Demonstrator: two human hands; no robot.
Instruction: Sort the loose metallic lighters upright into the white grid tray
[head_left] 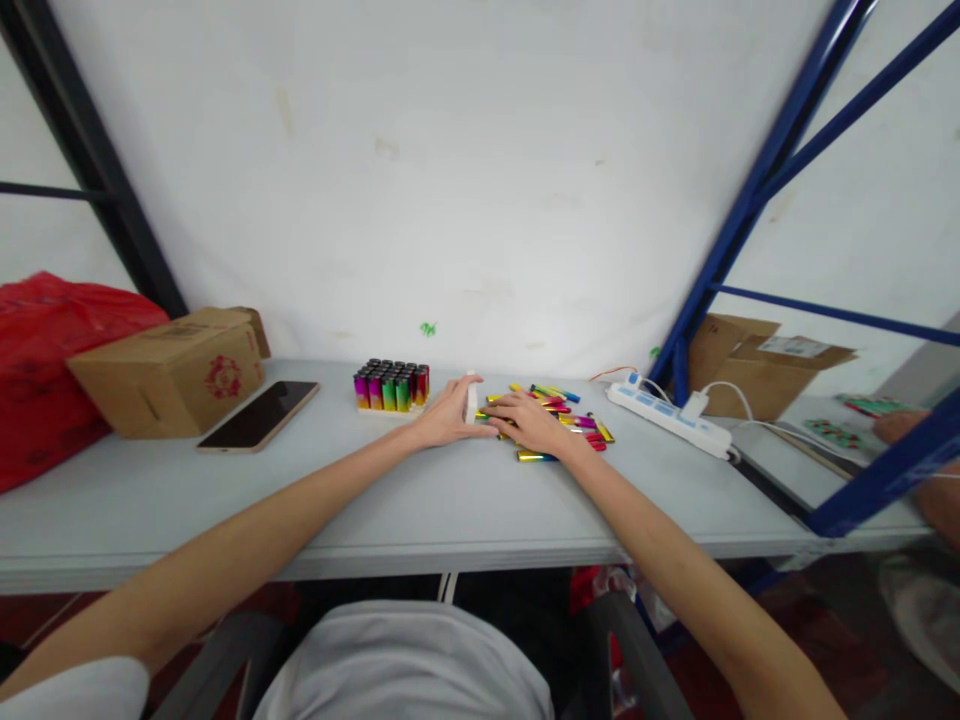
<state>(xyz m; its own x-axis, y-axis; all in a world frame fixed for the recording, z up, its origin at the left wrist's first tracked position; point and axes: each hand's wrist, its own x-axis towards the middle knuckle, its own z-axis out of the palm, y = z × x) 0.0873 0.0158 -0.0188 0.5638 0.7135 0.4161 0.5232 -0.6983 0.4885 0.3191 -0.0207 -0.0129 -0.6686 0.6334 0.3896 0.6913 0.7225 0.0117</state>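
My left hand (448, 412) is closed around the side of a narrow white tray (471, 402), seen nearly edge-on. Just right of it, my right hand (529, 422) lies palm down over a loose pile of shiny metallic-coloured lighters (581, 424), its fingers somewhat spread and its tips close to the tray. Whatever is under that palm is hidden. To the left of my hands, several upright lighters with black tops (392, 388) stand in tight rows in a white base (375, 411).
A phone (259, 416) lies at left beside a cardboard box (172, 375) and red bag (52, 370). At right are a power strip (671, 418), a blue rack post (739, 220) and an open carton (765, 365). Another person's hand (900, 428) shows at the far right.
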